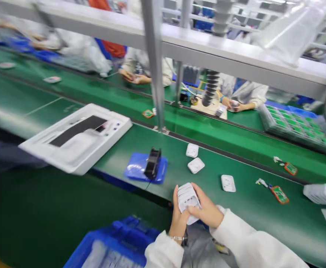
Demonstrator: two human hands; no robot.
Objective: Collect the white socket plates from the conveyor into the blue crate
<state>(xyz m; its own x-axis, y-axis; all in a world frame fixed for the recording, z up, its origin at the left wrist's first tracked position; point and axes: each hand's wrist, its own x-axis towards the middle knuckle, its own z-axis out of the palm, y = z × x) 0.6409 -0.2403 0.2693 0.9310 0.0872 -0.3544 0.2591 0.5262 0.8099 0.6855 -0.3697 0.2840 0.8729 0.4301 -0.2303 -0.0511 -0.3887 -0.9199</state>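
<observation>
Between my two hands, close to the front edge of the green bench, is a stack of white plastic covers [185, 194]. The top one has small dark slots. My left hand [177, 217] is wrapped round the left side of the stack, with a watch on that wrist. My right hand [207, 209] grips the right side, its thumb lying across the front. Just beyond them lie a white cover [196, 165] and a second white cover [192, 150]. A third white cover [228, 183] is to the right.
A black device [152, 163] sits on a blue pad [133, 166]. Farther left is a large white tray [76, 163]. Orange-edged circuit boards [279, 194] and stacked white parts [320, 194] lie right. A blue bin [86, 247] stands below. A metal post [155, 74] rises ahead; co-workers sit across.
</observation>
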